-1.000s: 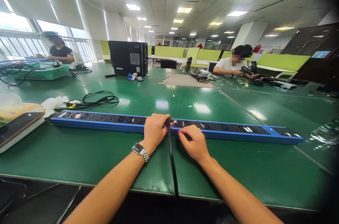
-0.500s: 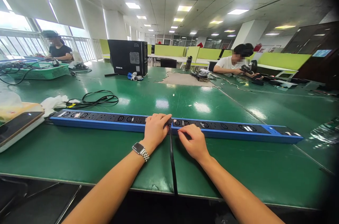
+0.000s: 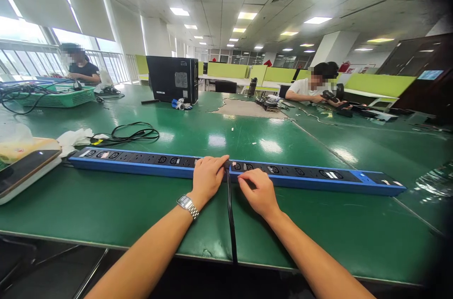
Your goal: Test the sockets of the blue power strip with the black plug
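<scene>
Change: both hands have barely shifted since a second ago, staying on the strip while the view dips slightly.
Worktop (image 3: 116, 204): green, glossy, wide.
Power strip (image 3: 304, 180): long, blue, lying across the worktop before the person.
Black cable (image 3: 230, 214): runs from the strip's middle back over the near edge.
Left hand (image 3: 206, 177): grip clenched on the plug (image 3: 227, 165) at the strip.
Right hand (image 3: 259, 190): fingers pressed on the strip's front edge, grip released, just beside the cable.
</scene>
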Action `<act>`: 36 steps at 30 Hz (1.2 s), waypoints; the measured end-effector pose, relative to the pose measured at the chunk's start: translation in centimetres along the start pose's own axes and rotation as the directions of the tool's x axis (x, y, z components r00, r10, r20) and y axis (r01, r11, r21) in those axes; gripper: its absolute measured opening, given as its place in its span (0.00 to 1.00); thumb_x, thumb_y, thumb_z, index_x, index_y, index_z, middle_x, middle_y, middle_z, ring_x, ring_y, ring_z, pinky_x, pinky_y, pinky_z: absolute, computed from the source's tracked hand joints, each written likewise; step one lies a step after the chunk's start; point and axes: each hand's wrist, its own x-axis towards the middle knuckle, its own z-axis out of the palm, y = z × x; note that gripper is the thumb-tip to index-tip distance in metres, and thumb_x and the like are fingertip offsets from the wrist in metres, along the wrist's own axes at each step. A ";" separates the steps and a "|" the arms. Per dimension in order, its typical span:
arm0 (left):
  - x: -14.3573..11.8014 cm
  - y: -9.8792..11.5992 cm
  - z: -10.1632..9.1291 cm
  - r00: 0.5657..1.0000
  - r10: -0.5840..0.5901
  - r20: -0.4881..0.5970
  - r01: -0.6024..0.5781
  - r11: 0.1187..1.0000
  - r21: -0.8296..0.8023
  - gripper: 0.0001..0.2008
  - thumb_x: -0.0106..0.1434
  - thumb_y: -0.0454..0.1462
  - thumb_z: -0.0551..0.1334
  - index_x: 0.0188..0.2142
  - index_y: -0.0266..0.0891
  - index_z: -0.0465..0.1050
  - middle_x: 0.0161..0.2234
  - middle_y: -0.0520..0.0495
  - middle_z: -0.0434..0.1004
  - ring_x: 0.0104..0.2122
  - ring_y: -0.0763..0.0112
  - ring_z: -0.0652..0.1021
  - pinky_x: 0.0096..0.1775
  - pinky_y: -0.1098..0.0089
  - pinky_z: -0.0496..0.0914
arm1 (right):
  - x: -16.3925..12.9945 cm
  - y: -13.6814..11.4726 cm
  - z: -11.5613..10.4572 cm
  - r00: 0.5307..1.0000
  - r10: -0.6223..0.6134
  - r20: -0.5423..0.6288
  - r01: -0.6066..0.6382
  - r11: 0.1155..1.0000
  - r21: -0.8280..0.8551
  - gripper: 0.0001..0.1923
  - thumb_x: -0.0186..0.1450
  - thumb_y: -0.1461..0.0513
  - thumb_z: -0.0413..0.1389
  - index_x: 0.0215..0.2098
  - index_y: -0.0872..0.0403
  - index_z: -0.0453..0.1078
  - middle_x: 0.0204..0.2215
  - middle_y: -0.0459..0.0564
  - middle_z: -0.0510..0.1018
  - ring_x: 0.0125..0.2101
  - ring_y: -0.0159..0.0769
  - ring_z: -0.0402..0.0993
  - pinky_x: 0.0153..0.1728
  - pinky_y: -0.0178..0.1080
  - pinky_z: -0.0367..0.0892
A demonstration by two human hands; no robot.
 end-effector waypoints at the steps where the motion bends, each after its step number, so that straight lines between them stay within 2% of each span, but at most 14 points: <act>1: 0.0 0.0 0.1 1.000 -0.002 -0.006 0.002 1.000 -0.006 0.18 0.68 0.33 0.54 0.55 0.48 0.70 0.44 0.50 0.80 0.45 0.64 0.74 0.47 0.60 0.63 | 0.0 0.0 0.0 1.000 0.000 0.000 0.000 1.000 0.000 0.06 0.64 0.63 0.55 0.29 0.52 0.73 0.28 0.46 0.79 0.33 0.36 0.71 0.36 0.41 0.60; 4: 0.1 0.0 0.3 0.999 0.004 -0.037 -0.004 1.000 -0.022 0.18 0.67 0.32 0.54 0.54 0.48 0.71 0.43 0.49 0.80 0.44 0.64 0.75 0.47 0.60 0.64 | 0.0 0.1 0.1 1.000 -0.004 -0.003 0.004 1.000 -0.001 0.07 0.64 0.63 0.55 0.29 0.52 0.73 0.28 0.45 0.79 0.32 0.35 0.71 0.36 0.41 0.59; 7: 0.2 -0.2 0.2 0.990 -0.026 -0.142 0.015 0.997 -0.082 0.19 0.67 0.31 0.53 0.54 0.45 0.71 0.43 0.47 0.80 0.42 0.65 0.76 0.45 0.63 0.66 | 0.0 0.1 0.1 1.000 0.006 -0.011 -0.006 1.000 0.004 0.07 0.64 0.62 0.55 0.29 0.52 0.73 0.28 0.46 0.79 0.32 0.36 0.72 0.36 0.41 0.60; 11: 0.5 -1.6 -1.0 0.922 -0.167 -0.350 0.111 0.978 -0.175 0.18 0.66 0.33 0.55 0.55 0.43 0.70 0.43 0.45 0.79 0.41 0.64 0.76 0.44 0.65 0.68 | 0.0 0.1 0.1 1.000 0.018 -0.016 -0.018 1.000 0.010 0.07 0.64 0.62 0.55 0.29 0.51 0.73 0.28 0.46 0.79 0.32 0.36 0.72 0.36 0.41 0.60; 13: 0.7 -2.9 -2.0 0.842 -0.272 -0.466 0.176 0.955 -0.240 0.17 0.66 0.38 0.57 0.53 0.42 0.71 0.44 0.45 0.79 0.39 0.65 0.77 0.44 0.66 0.69 | 0.0 0.1 0.0 1.000 0.017 -0.015 -0.017 1.000 0.013 0.07 0.64 0.62 0.55 0.28 0.51 0.72 0.27 0.46 0.79 0.31 0.36 0.72 0.35 0.40 0.61; 14: 0.8 -3.6 -2.7 0.779 -0.347 -0.522 0.218 0.931 -0.293 0.16 0.66 0.39 0.58 0.53 0.42 0.71 0.45 0.46 0.79 0.40 0.65 0.77 0.44 0.67 0.69 | 0.0 0.1 -0.1 1.000 0.017 -0.015 -0.017 1.000 0.014 0.07 0.64 0.62 0.55 0.28 0.51 0.72 0.27 0.46 0.79 0.31 0.36 0.72 0.35 0.40 0.61; 16: 0.9 -4.8 -3.9 0.610 -0.500 -0.615 0.279 0.862 -0.424 0.14 0.65 0.39 0.57 0.50 0.41 0.72 0.45 0.47 0.78 0.42 0.67 0.77 0.45 0.69 0.69 | 0.0 0.1 -0.2 1.000 0.016 -0.015 -0.015 1.000 0.015 0.07 0.64 0.62 0.55 0.28 0.52 0.72 0.27 0.45 0.79 0.31 0.35 0.72 0.35 0.40 0.61; 17: 0.9 -5.3 -4.5 0.544 -0.553 -0.631 0.295 0.830 -0.474 0.14 0.65 0.39 0.57 0.49 0.40 0.72 0.44 0.47 0.78 0.42 0.68 0.77 0.45 0.69 0.69 | 0.0 0.1 -0.2 1.000 0.016 -0.015 -0.015 1.000 0.013 0.07 0.64 0.62 0.55 0.28 0.52 0.72 0.27 0.45 0.79 0.31 0.35 0.72 0.35 0.40 0.61; 18: 0.9 -5.7 -4.9 0.514 -0.584 -0.628 0.312 0.809 -0.497 0.14 0.64 0.39 0.58 0.48 0.40 0.73 0.43 0.48 0.78 0.40 0.68 0.77 0.44 0.70 0.70 | 0.0 0.1 -0.2 1.000 0.016 -0.014 -0.016 1.000 0.011 0.07 0.64 0.62 0.55 0.28 0.52 0.72 0.27 0.45 0.79 0.31 0.35 0.72 0.35 0.40 0.60; 20: 0.8 -6.0 -5.4 0.538 -0.599 -0.593 0.353 0.799 -0.486 0.13 0.62 0.39 0.59 0.46 0.41 0.74 0.41 0.49 0.79 0.39 0.68 0.77 0.43 0.70 0.70 | 0.0 0.1 -0.2 1.000 0.016 -0.014 -0.016 1.000 0.009 0.07 0.64 0.62 0.55 0.28 0.52 0.72 0.27 0.45 0.79 0.31 0.35 0.72 0.35 0.40 0.60; 23: 0.4 -5.8 -5.1 0.665 -0.579 -0.472 0.412 0.811 -0.414 0.13 0.60 0.41 0.61 0.44 0.45 0.77 0.39 0.52 0.80 0.39 0.67 0.78 0.44 0.69 0.70 | 0.1 0.1 -0.3 1.000 0.016 -0.018 -0.016 1.000 0.019 0.07 0.64 0.62 0.55 0.28 0.52 0.72 0.27 0.45 0.79 0.30 0.35 0.72 0.35 0.40 0.61; 25: 0.1 -5.6 -4.8 0.719 -0.572 -0.395 0.449 0.816 -0.365 0.14 0.58 0.43 0.62 0.43 0.47 0.78 0.38 0.52 0.81 0.38 0.65 0.79 0.43 0.68 0.70 | 0.1 0.1 -0.3 1.000 0.020 -0.017 -0.020 0.999 0.028 0.07 0.64 0.62 0.55 0.28 0.51 0.72 0.26 0.45 0.79 0.30 0.35 0.72 0.35 0.40 0.61; 30: -0.1 -5.5 -4.7 0.777 -0.541 -0.323 0.503 0.841 -0.198 0.13 0.56 0.43 0.61 0.39 0.48 0.80 0.33 0.53 0.82 0.35 0.64 0.79 0.42 0.67 0.68 | 0.1 0.1 -0.3 0.999 0.033 -0.019 -0.032 0.999 0.037 0.08 0.64 0.62 0.55 0.28 0.51 0.72 0.26 0.45 0.79 0.30 0.35 0.72 0.35 0.40 0.62; 36: -0.3 -4.9 -5.6 0.829 -0.450 -0.331 0.474 0.881 -0.010 0.09 0.57 0.40 0.59 0.35 0.48 0.78 0.31 0.53 0.80 0.34 0.64 0.77 0.38 0.67 0.65 | 0.0 0.6 -0.3 0.999 0.032 -0.041 -0.032 0.999 0.021 0.09 0.64 0.61 0.54 0.28 0.52 0.73 0.27 0.46 0.79 0.30 0.35 0.71 0.35 0.40 0.62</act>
